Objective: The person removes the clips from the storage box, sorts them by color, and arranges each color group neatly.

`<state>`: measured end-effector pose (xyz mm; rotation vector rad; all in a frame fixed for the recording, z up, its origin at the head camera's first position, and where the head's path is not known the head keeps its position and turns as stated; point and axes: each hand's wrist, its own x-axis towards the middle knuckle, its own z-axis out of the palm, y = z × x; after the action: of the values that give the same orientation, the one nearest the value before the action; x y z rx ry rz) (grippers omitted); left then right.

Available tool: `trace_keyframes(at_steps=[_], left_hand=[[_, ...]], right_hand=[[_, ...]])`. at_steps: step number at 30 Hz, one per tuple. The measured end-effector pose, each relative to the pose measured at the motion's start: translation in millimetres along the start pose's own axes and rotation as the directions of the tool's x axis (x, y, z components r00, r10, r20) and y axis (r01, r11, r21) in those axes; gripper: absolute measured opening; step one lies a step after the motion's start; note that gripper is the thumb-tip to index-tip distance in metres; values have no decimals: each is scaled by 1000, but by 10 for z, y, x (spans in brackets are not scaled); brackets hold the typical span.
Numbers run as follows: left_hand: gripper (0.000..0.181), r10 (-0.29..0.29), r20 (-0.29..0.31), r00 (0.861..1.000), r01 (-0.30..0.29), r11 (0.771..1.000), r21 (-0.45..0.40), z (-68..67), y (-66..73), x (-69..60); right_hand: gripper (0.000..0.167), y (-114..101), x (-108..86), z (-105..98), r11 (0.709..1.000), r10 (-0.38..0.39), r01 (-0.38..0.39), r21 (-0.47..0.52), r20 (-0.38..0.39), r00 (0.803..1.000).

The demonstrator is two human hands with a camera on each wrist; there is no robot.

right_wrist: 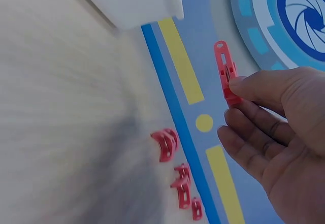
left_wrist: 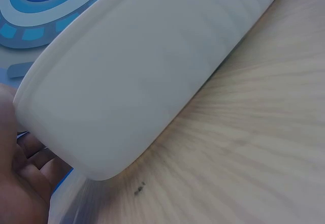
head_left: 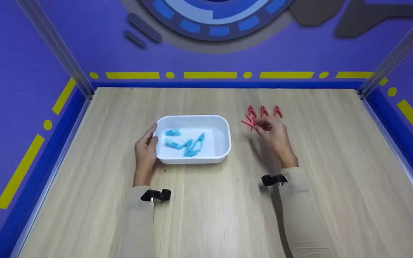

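A white plastic tub (head_left: 213,138) stands mid-table, and my left hand (head_left: 145,152) grips its left end, thumb at the rim and fingers along the outside wall. In the left wrist view the tub's outer wall (left_wrist: 117,82) fills most of the picture. Several light-blue clothespins (head_left: 172,143) lie loosely in the tub's left and middle part. To the right of the tub, my right hand (head_left: 274,139) pinches a red clothespin (right_wrist: 225,66) between thumb and index finger, held above the table. Just beyond that hand, three red clothespins (head_left: 277,111) lie in a row.
The wooden table (head_left: 199,208) ends at a purple back wall (head_left: 206,57) with yellow markings. Side walls rise at left and right, with metal posts (head_left: 57,46) in the corners. A small dark speck (head_left: 165,171) lies on the wood in front of the tub.
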<state>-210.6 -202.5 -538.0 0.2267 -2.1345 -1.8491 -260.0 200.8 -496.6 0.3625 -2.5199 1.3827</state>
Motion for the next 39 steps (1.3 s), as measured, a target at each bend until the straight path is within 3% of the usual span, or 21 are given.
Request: trace_keyframes(at_steps=[9, 18, 29, 39], left_hand=[[45, -25, 0, 1000, 25, 1000, 5, 2, 0, 7], [44, -7, -5, 1000, 7, 1000, -8, -2, 0, 7], [44, -15, -9, 1000, 15, 1000, -9, -4, 4, 7], [44, -22, -12, 1000, 22, 1000, -6, 8, -10, 31]], right_hand=[[18, 209, -13, -217, 997, 62, -61, -37, 25, 998], [18, 391, -68, -402, 992, 90, -86, -95, 43, 995], [17, 526, -141, -573, 977, 178, -164, -134, 93, 980], [17, 615, -166, -603, 950, 281, -255, -183, 135, 950]])
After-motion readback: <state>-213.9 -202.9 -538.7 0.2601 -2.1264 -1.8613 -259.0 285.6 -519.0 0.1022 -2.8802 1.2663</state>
